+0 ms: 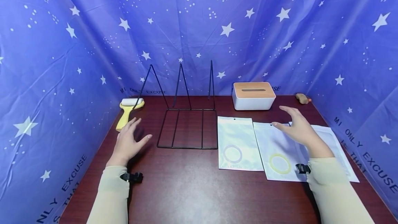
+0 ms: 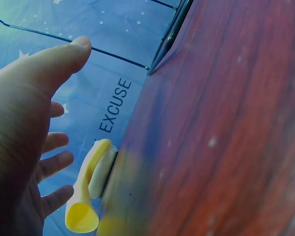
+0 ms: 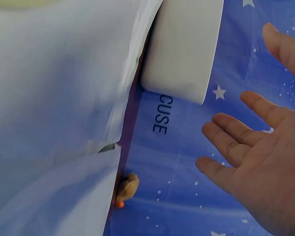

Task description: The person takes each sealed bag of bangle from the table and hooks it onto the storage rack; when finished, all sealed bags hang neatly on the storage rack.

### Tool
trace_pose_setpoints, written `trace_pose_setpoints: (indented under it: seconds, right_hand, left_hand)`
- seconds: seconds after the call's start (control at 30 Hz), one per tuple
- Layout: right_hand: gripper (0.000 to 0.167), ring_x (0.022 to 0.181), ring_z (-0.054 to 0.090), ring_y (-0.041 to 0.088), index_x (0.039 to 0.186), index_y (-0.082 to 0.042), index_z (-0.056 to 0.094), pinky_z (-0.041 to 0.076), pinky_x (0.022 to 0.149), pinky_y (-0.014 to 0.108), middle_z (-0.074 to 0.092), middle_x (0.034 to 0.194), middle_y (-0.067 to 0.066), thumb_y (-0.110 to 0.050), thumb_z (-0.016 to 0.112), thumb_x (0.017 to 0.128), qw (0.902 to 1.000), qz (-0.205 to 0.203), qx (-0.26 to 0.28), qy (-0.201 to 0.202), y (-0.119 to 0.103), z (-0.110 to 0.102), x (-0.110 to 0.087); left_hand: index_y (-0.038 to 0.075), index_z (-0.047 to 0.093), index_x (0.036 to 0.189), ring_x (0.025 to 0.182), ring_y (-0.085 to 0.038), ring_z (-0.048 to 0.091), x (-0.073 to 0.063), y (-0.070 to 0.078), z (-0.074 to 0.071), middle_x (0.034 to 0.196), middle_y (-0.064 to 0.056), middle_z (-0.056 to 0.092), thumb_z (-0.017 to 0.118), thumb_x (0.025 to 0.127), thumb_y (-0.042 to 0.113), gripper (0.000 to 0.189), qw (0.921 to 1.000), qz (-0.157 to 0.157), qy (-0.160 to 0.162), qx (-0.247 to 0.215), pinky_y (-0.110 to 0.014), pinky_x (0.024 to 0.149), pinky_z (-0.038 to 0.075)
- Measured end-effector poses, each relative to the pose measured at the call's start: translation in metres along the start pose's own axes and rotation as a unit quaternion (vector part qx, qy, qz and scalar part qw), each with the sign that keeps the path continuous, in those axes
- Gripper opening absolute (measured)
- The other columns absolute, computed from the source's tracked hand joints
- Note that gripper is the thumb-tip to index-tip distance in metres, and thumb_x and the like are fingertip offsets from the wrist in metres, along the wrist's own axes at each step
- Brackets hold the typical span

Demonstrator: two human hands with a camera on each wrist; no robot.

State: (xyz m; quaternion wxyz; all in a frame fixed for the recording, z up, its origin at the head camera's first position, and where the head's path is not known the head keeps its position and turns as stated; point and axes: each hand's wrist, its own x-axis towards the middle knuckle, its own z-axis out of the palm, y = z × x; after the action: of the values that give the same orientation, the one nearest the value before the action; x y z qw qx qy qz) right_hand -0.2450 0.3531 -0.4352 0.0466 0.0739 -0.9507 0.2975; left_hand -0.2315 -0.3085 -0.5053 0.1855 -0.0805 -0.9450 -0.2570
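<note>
My left hand (image 1: 125, 142) hovers over the left of the table with its fingers spread, holding nothing. Just beyond its fingertips lies a lint roller (image 1: 124, 118) with a yellow handle and a white roll. Right of that hand stands a black wire rack (image 1: 189, 109) with three pointed uprights. Over the flat white pouches, my right hand (image 1: 300, 132) is held with fingers apart and nothing in its grasp. One pouch (image 1: 240, 132) bears a pale lavender ring, and the middle pouch (image 1: 262, 139) a pale yellow one. A third pouch (image 1: 337, 148) lies partly hidden behind the right forearm.
A white tissue box (image 1: 253, 104) with a wooden lid stands at the back, behind the pouches. In the far right corner lies a small brown object (image 1: 301, 98) with an orange tip. Blue star-printed cloth (image 1: 192, 37) walls in the table's back and sides.
</note>
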Motion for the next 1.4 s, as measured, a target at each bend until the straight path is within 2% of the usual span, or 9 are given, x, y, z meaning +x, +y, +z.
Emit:
trace_pose_setpoints:
  seconds: [0.13,0.4,0.73,0.9,1.1,1.4]
  right_hand:
    - [0.092,0.141,0.037,0.056,0.161,-0.005,0.035,0.032,0.106,0.076,0.031,0.160,0.031,-0.055,0.074,0.095,0.9999,-0.004,-0.002,-0.009,-0.007,0.002,0.006]
    - [0.095,0.145,0.032,0.055,0.162,-0.006,0.035,0.030,0.108,0.076,0.030,0.162,0.029,-0.060,0.072,0.093,0.9990,0.008,-0.006,-0.044,-0.016,0.006,0.019]
    - [0.096,0.145,0.034,0.051,0.160,-0.004,0.038,0.030,0.112,0.071,0.032,0.162,0.029,-0.063,0.072,0.092,0.9970,0.002,0.004,-0.078,-0.021,0.016,0.036]
    - [0.091,0.145,0.038,0.048,0.158,0.000,0.040,0.031,0.114,0.068,0.038,0.159,0.027,-0.055,0.075,0.094,0.9952,-0.006,0.012,-0.097,-0.023,0.026,0.046]
    - [0.076,0.141,0.043,0.047,0.154,0.002,0.045,0.034,0.114,0.064,0.047,0.153,0.027,-0.035,0.078,0.096,0.9939,-0.023,0.008,-0.108,-0.025,0.036,0.059]
    - [0.066,0.135,0.050,0.046,0.146,0.006,0.053,0.040,0.111,0.061,0.055,0.146,0.027,-0.027,0.079,0.095,0.9909,-0.042,0.020,-0.126,-0.024,0.054,0.074]
  left_hand:
    - [0.009,0.049,0.156,0.146,-0.046,0.038,0.001,0.001,0.003,0.159,-0.021,0.043,0.079,0.089,0.056,0.087,0.9999,0.007,-0.004,-0.008,-0.074,0.108,0.029]
    - [0.003,0.048,0.155,0.142,-0.047,0.041,0.001,0.006,0.011,0.156,-0.022,0.046,0.080,0.091,0.049,0.085,0.9989,0.007,-0.036,-0.028,-0.072,0.109,0.030]
    - [0.003,0.051,0.153,0.140,-0.045,0.044,0.000,0.012,0.016,0.152,-0.022,0.052,0.078,0.091,0.053,0.084,0.9967,-0.006,-0.072,-0.036,-0.068,0.112,0.030]
    - [0.003,0.049,0.154,0.139,-0.045,0.045,0.000,0.015,0.018,0.150,-0.023,0.052,0.078,0.091,0.056,0.088,0.9955,-0.012,-0.088,-0.033,-0.066,0.113,0.030]
    - [0.004,0.050,0.153,0.141,-0.043,0.043,-0.001,0.014,0.020,0.151,-0.022,0.052,0.076,0.091,0.061,0.089,0.9935,-0.018,-0.108,-0.032,-0.063,0.115,0.031]
    - [0.004,0.056,0.148,0.144,-0.039,0.041,-0.002,0.016,0.024,0.151,-0.018,0.053,0.077,0.090,0.059,0.083,0.9905,-0.014,-0.125,-0.054,-0.058,0.116,0.034]
